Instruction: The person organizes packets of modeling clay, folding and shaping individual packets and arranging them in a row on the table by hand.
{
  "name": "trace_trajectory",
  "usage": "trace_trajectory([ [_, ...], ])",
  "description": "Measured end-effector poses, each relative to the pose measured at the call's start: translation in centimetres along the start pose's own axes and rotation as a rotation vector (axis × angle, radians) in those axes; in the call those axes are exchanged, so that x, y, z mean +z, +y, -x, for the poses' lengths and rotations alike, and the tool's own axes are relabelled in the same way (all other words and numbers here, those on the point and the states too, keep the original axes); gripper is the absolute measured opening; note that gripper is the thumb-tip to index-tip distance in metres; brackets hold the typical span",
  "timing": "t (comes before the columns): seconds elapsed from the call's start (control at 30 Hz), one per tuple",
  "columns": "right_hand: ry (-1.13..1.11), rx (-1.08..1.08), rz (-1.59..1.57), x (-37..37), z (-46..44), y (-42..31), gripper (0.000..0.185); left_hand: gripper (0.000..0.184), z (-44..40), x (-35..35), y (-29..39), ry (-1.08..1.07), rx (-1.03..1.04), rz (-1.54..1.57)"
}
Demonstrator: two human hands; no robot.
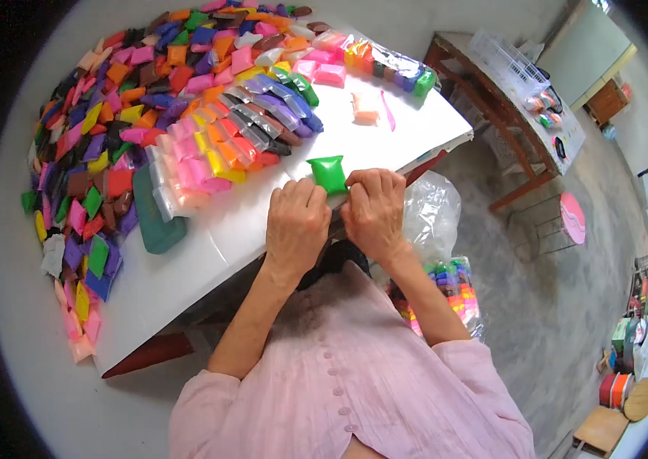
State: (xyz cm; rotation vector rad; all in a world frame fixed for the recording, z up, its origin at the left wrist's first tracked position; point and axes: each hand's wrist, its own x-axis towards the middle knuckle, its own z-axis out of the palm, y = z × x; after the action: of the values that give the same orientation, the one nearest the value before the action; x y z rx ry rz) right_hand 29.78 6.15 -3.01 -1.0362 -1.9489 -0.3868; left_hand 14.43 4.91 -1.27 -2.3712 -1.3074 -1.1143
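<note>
Between my two hands is a small bright green packet (328, 174), near the front edge of the white table (217, 237). My left hand (298, 218) is closed at the packet's lower left side, fingers curled in. On the other side my right hand (372, 205) is closed too, its fingertips at the packet's right edge. Left of my hands lie overlapping rows of filled clear strips (217, 145) in pink, yellow, orange, red and purple. A dark green block (157, 214) sits beside them. Beyond the hands are a pale orange packet (365, 108) and a pink strip (389, 112).
A big heap of coloured packets (117, 99) covers the table's far left. One long multicoloured pack (389, 67) lies at the back edge. Below the right edge hang clear bags (431, 214). Further right stand a pink-topped stool (572, 219) and a second table (519, 99) with a white basket (504, 60).
</note>
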Motion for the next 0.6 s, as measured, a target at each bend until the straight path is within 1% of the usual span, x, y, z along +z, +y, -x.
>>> trace_trajectory([
  [0.03,0.017,0.007,-0.004,-0.1,0.0,-0.1,0.018,0.016,0.0,0.1,-0.1,0.017,0.008,0.001],
  [0.07,-0.019,0.044,0.007,-0.4,0.1,-0.5,0.018,0.016,0.2,0.2,-0.3,0.031,0.017,0.001],
  [0.17,-0.065,0.183,-0.162,-1.2,0.2,-0.8,0.015,0.016,0.7,-0.1,-0.2,0.062,0.074,-0.009],
  [0.27,-0.149,0.555,-0.462,-2.5,-0.1,-1.4,0.017,0.022,0.9,-0.5,0.1,0.089,0.141,-0.026],
  [0.37,-0.169,0.753,-0.677,-4.1,-1.8,-2.5,0.030,0.027,0.9,-0.9,0.4,0.121,0.209,-0.044],
  [0.47,-0.168,0.721,-0.613,-4.0,-2.3,-2.5,0.039,0.027,0.8,-1.0,0.1,0.142,0.287,-0.085],
  [0.57,-0.255,0.726,-0.520,-5.2,-3.8,-2.9,0.043,0.027,0.4,-1.5,0.0,0.133,0.340,-0.079],
  [0.6,-0.292,0.761,-0.549,-4.9,-3.8,-2.4,0.045,0.028,0.2,-1.8,-0.1,0.126,0.354,-0.067],
])
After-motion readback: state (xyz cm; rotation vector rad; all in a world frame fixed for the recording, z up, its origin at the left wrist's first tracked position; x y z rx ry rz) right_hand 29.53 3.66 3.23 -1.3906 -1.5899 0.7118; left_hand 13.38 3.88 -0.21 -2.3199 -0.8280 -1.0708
